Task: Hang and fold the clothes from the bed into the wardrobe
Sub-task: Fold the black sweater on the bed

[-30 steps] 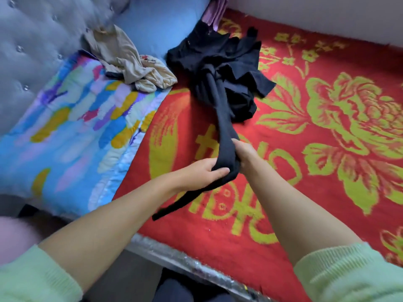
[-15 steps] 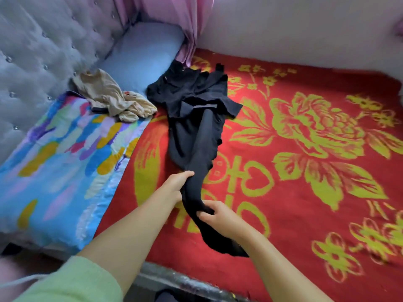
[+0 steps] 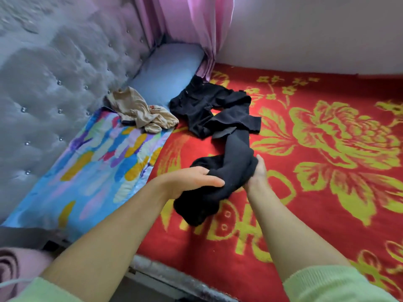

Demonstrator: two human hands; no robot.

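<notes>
A long black garment (image 3: 235, 149) lies on the red and yellow flowered blanket (image 3: 327, 171), its far part spread near the pillow, its near end bunched up. My left hand (image 3: 192, 182) rests on top of the bunched end and grips it. My right hand (image 3: 257, 175) holds the same bunch from the right side. A crumpled beige garment (image 3: 139, 112) lies farther left on the colourful quilt (image 3: 91, 162).
A grey tufted headboard (image 3: 54, 83) stands at the left. A blue pillow (image 3: 168, 68) and a pink curtain (image 3: 192, 29) are at the far corner, with a white wall behind. The bed's grey edge (image 3: 165, 273) runs below my arms.
Both hands gathered the black garment's near end into a bunch and shifted right. The camera tilted up, showing more curtain and wall.
</notes>
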